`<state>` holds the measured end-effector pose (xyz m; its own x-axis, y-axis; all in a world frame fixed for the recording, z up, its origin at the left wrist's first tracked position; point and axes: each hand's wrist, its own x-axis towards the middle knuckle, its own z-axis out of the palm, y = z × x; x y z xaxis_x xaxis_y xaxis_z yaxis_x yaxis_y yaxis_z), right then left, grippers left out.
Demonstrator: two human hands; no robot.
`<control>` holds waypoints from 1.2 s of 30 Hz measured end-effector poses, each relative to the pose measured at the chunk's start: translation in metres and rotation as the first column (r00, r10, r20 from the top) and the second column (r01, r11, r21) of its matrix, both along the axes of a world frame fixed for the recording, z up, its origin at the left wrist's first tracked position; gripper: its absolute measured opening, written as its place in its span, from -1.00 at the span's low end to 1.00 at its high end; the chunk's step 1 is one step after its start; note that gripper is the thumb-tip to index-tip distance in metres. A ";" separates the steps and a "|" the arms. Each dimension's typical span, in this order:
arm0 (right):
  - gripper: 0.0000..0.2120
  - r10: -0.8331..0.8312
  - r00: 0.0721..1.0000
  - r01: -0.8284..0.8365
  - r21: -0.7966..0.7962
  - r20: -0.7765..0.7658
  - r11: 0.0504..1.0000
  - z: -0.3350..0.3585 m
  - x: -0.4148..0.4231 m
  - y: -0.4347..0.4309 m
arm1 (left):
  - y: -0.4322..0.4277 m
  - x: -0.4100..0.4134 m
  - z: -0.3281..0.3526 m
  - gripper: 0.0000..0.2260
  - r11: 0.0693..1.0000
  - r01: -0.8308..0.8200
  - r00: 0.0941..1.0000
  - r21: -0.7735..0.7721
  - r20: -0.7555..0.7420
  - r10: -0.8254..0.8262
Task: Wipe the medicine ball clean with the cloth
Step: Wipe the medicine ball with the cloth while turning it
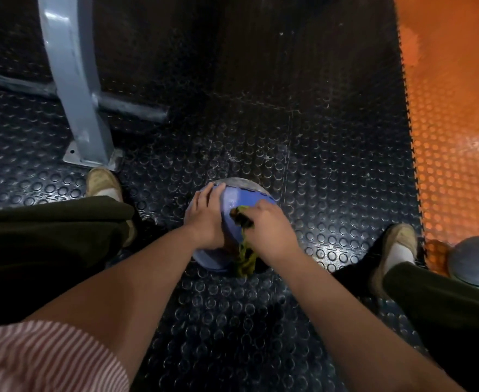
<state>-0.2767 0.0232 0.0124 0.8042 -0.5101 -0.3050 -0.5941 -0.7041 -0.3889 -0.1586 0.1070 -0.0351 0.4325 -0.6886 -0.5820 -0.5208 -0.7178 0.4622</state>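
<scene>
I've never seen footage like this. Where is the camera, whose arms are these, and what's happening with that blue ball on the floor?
There is no machine here. The camera sits on a person's head and looks down, so the two bare arms are their own. The blue medicine ball rests on a black studded floor mat between their shoes. The left hand lies on the ball to steady it. The right hand grips a yellow-green cloth against the ball's top. A grey metal frame leg stands at upper left, an orange mat runs along the right, and a second grey ball lies at the right edge.
</scene>
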 end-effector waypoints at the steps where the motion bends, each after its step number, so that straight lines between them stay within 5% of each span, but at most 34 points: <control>1: -0.62 -0.001 1.000 0.001 0.021 -0.010 1.000 -0.001 -0.006 0.006 | -0.001 0.000 0.001 0.10 1.000 0.012 1.000 0.000 0.000 -0.012; 12: -0.84 -0.179 0.978 0.184 0.036 -0.106 0.982 0.000 0.046 -0.037 | -0.004 -0.013 -0.005 0.08 0.989 0.146 0.985 0.027 0.087 -0.148; 21: -0.77 -0.145 0.989 0.145 -0.004 -0.023 0.989 -0.002 -0.012 -0.008 | -0.007 -0.008 -0.006 0.18 0.987 0.151 0.986 -0.055 0.079 -0.146; 29: -0.76 -0.223 0.968 0.225 0.004 -0.115 0.974 -0.006 0.042 -0.039 | 0.004 -0.019 -0.002 0.23 0.976 0.197 0.971 -0.096 0.154 -0.181; 36: -0.62 -0.085 0.994 0.082 -0.052 -0.061 0.995 -0.005 -0.019 0.001 | 0.001 -0.010 -0.014 0.20 0.977 0.163 0.982 -0.137 0.115 -0.148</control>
<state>-0.2961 0.0238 0.0078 0.7380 -0.5904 -0.3268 -0.6740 -0.6684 -0.3145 -0.1683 0.1084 -0.0495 0.3658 -0.8261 -0.4287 -0.6714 -0.5532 0.4931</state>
